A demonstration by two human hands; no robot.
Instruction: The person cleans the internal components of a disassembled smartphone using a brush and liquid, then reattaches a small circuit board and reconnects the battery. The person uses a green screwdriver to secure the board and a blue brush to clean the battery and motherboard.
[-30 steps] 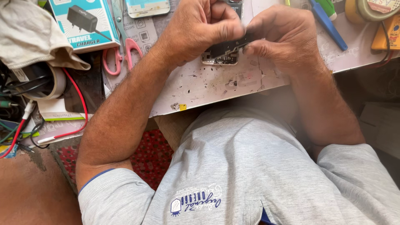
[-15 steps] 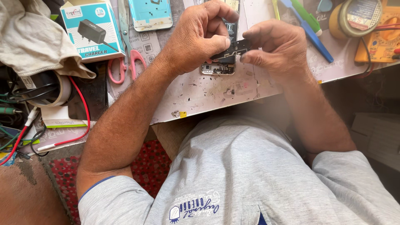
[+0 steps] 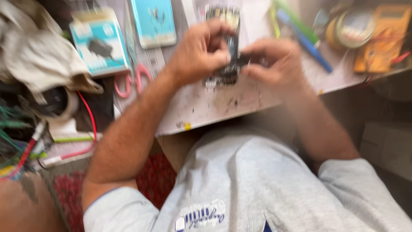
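The frame is motion-blurred. My left hand point(image 3: 204, 51) and my right hand point(image 3: 274, 64) meet over a white, stained work board point(image 3: 223, 105). Between their fingertips they pinch a small dark part point(image 3: 234, 60), held just above an opened phone body point(image 3: 223, 43) that lies on the board with its insides showing. My left fingers curl over the part from the left; my right thumb and fingers close on it from the right. What exactly the dark part is cannot be made out.
A teal box point(image 3: 101, 43), a teal phone-shaped item point(image 3: 154, 21) and pink-handled scissors point(image 3: 131, 81) lie to the left. A blue pen point(image 3: 304, 41), a tape roll point(image 3: 349, 28) and an orange multimeter point(image 3: 382, 36) sit at the right. Cloth and wires crowd the far left.
The view has shifted so hands and board sit lower and the image has blurred. Both hands keep their pinch on the dark part over the phone; more of the phone's upper end shows.
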